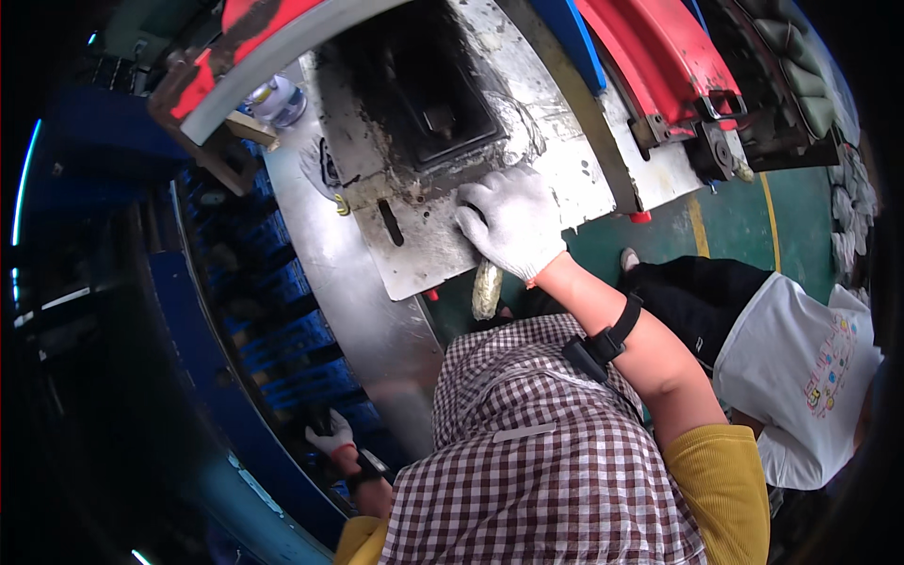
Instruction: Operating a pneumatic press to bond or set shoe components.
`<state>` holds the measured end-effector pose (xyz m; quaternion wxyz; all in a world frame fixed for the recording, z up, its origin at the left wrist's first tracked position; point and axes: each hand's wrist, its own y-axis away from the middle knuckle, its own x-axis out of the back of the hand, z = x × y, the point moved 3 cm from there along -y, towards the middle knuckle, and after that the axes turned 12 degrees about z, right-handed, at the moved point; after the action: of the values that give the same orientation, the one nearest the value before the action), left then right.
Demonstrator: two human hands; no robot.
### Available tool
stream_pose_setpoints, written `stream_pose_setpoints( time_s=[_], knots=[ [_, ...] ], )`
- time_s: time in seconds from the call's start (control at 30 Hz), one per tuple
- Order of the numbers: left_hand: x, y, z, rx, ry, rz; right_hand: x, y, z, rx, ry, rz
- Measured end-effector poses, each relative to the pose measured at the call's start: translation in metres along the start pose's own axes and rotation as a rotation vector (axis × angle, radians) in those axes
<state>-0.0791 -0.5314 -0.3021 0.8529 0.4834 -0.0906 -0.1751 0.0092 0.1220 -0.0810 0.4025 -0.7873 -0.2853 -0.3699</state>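
Observation:
My right hand, in a white knit glove, rests at the near edge of a worn metal plate. Its fingers curl over, closed around a tape-wrapped handle whose end sticks out beneath the palm. Just beyond the fingers lies a black, grimy recessed block with a small metallic piece in it. Down at the lower left is my left hand, also gloved, among dark and blue parts. Its fingers look bent around something dark, which shadow keeps me from making out.
Red machine frames flank the plate. A clear plastic bottle stands at the far left. Blue stacked parts fill the left-hand gap beside a blue rail. Another person in a white shirt is close on the right.

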Motion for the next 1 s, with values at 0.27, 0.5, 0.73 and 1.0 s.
stream_pose_setpoints(
  time_s=[0.27, 0.5, 0.73, 1.0],
  knots=[
    [-0.044, 0.208, -0.090, 0.249, -0.266, -0.558, -0.012, 0.003, -0.010, 0.107, -0.279, 0.133],
    [-0.146, 0.335, -0.212, 0.129, -0.747, -1.210, -0.013, 0.007, -0.084, -0.203, -0.817, -0.279],
    [-0.223, 0.511, -0.188, -1.362, -0.785, -1.343, -0.022, -0.114, 0.001, -0.430, -0.632, 0.139],
    [-0.312, 0.658, -0.152, -1.952, -0.082, -1.645, -0.081, -0.155, 0.019, -0.169, 0.061, 0.078]
  ],
)
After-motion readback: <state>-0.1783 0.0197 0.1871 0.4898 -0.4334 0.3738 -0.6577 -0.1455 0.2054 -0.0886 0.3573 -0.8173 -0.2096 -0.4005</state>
